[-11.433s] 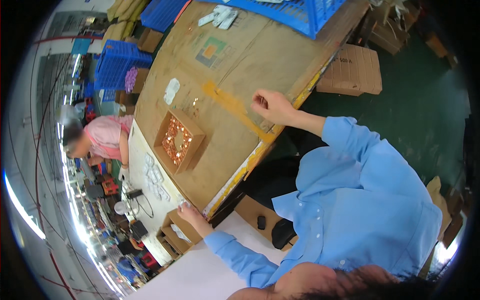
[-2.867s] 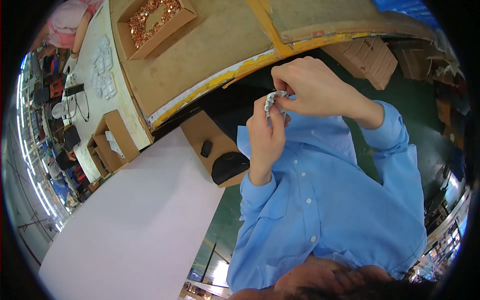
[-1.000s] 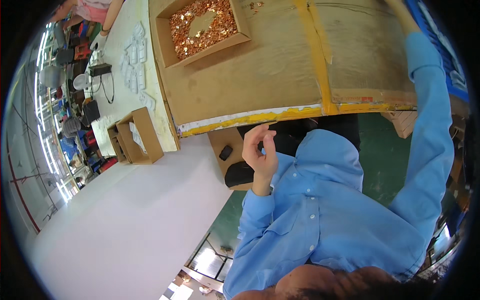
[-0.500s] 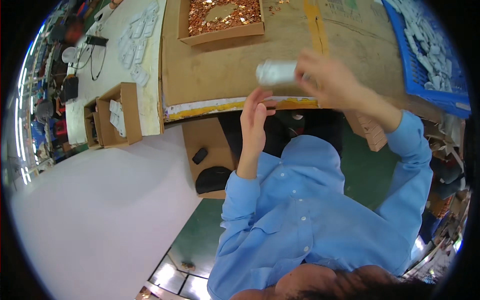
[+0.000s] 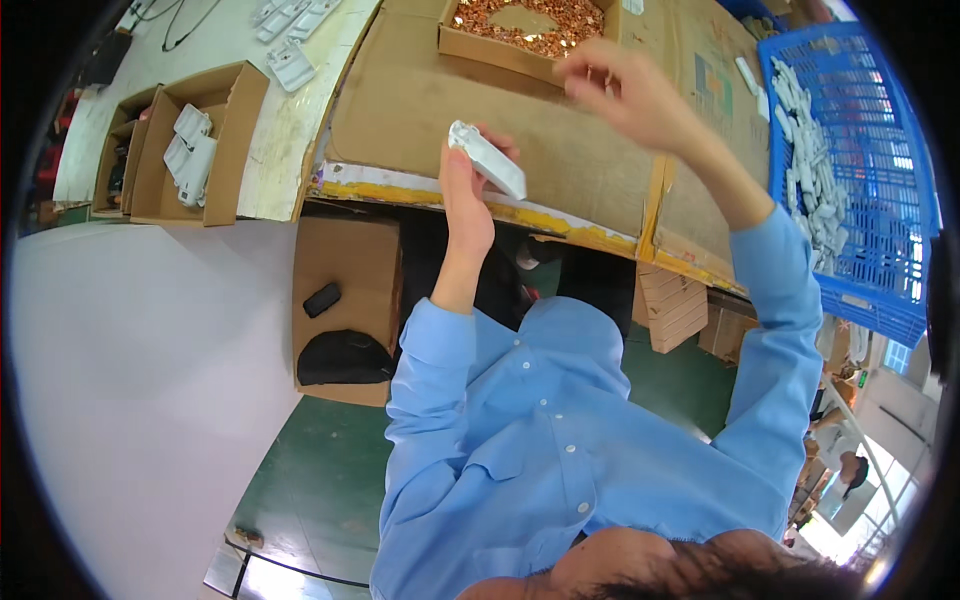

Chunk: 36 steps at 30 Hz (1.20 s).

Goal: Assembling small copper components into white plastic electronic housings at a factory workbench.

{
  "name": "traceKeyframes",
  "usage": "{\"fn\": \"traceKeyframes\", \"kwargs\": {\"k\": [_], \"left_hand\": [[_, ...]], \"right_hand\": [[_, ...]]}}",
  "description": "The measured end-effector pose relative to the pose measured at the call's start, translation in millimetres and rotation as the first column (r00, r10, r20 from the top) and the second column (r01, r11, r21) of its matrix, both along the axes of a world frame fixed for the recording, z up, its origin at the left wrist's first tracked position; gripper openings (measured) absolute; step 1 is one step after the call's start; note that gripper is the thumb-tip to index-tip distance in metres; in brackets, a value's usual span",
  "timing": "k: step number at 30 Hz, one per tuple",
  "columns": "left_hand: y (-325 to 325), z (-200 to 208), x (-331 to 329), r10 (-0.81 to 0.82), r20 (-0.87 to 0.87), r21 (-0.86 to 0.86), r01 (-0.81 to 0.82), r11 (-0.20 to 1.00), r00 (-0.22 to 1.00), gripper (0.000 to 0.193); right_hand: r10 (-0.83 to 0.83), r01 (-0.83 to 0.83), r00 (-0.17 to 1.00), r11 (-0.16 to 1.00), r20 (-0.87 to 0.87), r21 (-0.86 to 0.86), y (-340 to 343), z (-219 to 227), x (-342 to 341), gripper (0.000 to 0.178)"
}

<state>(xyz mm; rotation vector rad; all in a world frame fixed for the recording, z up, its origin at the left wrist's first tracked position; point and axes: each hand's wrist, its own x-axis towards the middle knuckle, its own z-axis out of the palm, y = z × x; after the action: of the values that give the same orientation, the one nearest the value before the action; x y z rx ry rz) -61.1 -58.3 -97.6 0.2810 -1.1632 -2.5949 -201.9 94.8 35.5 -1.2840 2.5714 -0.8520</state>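
A white plastic casing (image 5: 492, 166), long and block-like, rests tilted in my left hand (image 5: 466, 205), with the thumb on its near side and the fingers behind it. The hand hovers over the front edge of the cardboard-covered table (image 5: 400, 110). My right hand (image 5: 640, 95) is at the near right corner of a shallow cardboard box (image 5: 490, 45) filled with small copper-coloured metal pieces (image 5: 585, 22). Its fingers are curled together and slightly blurred; whether a small piece sits between them is hidden.
A blue plastic crate (image 5: 880, 290) at the right holds many white parts (image 5: 812, 190). On the white side table (image 5: 275, 150) at the left stand an open cardboard box (image 5: 240, 130) with white casings and more loose casings (image 5: 290, 65). A yellow-taped edge (image 5: 580, 222) runs along the table front.
The white casing has passed from my right hand into my left. My right hand has moved up and away to the box of copper pieces. The whole view has shifted.
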Motion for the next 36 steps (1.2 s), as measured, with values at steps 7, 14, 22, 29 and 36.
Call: {"fn": "traceKeyframes", "kwargs": {"k": [7, 14, 22, 29, 36], "left_hand": [[3.9, -4.6, -8.3, -0.029, -0.08, -0.47, -0.012, 0.883, 0.996, 0.043], [1.5, 1.3, -6.2, -0.038, -0.05, -0.567, 0.003, 0.824, 0.998, 0.037], [8.3, -9.6, -11.2, 0.003, -0.018, -0.639, -0.014, 0.769, 1.0, 0.039], [2.5, -4.2, -12.8, -0.009, -0.059, -0.608, -0.029, 0.793, 0.998, 0.04], [2.3, -5.9, -6.2, 0.041, -0.003, -0.604, -0.035, 0.796, 0.999, 0.047]], "right_hand": [[0.08, 0.041, 0.915, 0.956, -0.395, 0.29, -35.5, -42.0, -99.4, 0.017], [0.257, 0.023, 0.839, 0.864, -0.48, 0.503, -56.4, -59.3, -121.2, 0.013], [0.335, 0.036, 0.804, 0.796, -0.49, 0.604, -61.2, -58.9, -124.6, 0.012], [0.033, 0.108, 0.922, 0.935, -0.387, 0.337, -41.2, -38.2, -109.0, 0.015], [-0.189, 0.191, 0.982, 0.96, 0.029, -0.203, 6.2, -0.8, -18.3, 0.007]]}}
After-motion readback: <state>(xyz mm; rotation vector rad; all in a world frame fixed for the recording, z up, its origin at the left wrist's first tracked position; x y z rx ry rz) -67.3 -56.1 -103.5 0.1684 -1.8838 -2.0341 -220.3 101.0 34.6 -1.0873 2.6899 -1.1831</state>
